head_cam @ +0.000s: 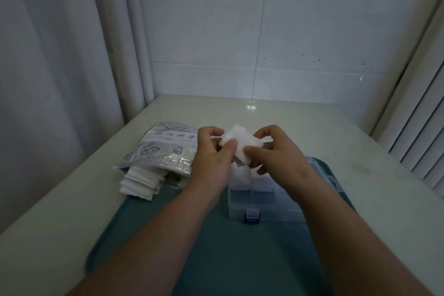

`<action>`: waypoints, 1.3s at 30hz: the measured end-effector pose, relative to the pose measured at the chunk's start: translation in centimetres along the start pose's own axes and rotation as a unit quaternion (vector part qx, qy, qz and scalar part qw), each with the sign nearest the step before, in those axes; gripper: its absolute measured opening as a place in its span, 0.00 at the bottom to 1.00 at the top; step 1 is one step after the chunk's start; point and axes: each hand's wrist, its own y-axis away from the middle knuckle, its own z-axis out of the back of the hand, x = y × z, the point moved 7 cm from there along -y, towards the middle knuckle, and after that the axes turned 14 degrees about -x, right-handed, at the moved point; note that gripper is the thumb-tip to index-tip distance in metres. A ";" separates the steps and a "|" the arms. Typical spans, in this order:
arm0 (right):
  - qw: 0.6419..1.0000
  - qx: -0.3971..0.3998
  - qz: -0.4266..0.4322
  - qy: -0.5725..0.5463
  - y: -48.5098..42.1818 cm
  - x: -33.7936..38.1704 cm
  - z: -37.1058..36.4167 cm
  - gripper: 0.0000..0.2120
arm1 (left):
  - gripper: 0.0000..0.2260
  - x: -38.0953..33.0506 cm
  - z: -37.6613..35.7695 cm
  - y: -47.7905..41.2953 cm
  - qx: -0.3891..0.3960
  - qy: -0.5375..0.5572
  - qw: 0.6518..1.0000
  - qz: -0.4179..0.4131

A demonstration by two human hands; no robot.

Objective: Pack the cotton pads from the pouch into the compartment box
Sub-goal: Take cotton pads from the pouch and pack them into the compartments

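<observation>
Both hands hold a small stack of white square cotton pads in the air above the far left of the clear compartment box. My left hand pinches the stack's left edge. My right hand pinches its right edge. More white pads lie in the box's far left compartment, partly hidden by my hands. A silver printed pouch lies to the left, its open mouth facing me. A fanned pile of pads spills out of it.
The box, with a blue latch at its front and its open lid lying behind to the right, stands on a teal tray. The tray sits on a pale table beside a tiled wall and a curtain.
</observation>
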 end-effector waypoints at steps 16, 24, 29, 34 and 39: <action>0.980 -0.053 0.062 0.180 -1.1 -1.8 0.0 0.04 | 0.07 -0.5 -1.2 -1.1 0.016 -0.279 0.951 -0.134; 0.975 -0.007 0.044 0.216 -1.5 -2.8 -0.4 0.03 | 0.03 0.1 -1.5 -0.8 0.022 -0.326 0.931 -0.163; 0.974 -0.001 0.045 0.222 -1.5 -2.8 -0.5 0.01 | 0.08 -0.1 -1.6 -0.5 0.020 -0.340 0.920 -0.193; 0.977 -0.001 0.035 0.210 -1.5 -2.9 -0.7 0.03 | 0.11 -0.2 -1.7 -0.3 0.021 -0.369 0.906 -0.207; 0.977 0.013 0.027 0.210 -1.4 -3.1 -0.7 0.17 | 0.17 0.4 -2.0 -0.7 0.056 -0.397 0.895 -0.196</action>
